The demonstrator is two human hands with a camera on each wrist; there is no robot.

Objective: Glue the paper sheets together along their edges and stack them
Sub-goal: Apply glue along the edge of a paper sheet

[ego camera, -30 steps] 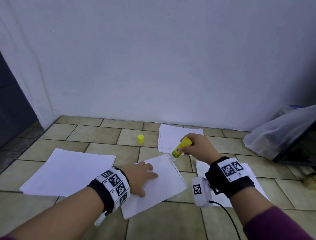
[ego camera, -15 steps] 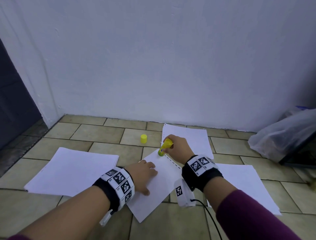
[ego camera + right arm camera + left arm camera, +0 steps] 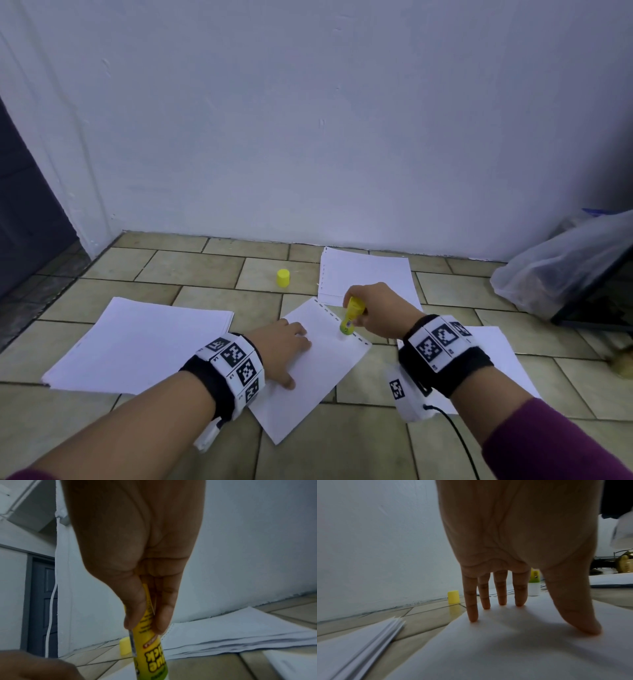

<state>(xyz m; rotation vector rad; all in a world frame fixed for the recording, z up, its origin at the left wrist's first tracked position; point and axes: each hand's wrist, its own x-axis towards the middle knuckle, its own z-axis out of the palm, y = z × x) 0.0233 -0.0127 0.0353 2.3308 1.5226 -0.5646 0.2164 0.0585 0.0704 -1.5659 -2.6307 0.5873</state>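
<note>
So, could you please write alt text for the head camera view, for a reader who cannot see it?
On a tiled floor, the right hand holds a yellow glue stick tip-down on the perforated edge of a paper sheet, which the left hand presses flat. Three other lots of paper and a yellow cap lie around, below a white wall.

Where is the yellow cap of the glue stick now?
In the head view the cap stands on the floor tiles near the wall, just left of the far paper stack and beyond both hands, touching nothing.
</note>
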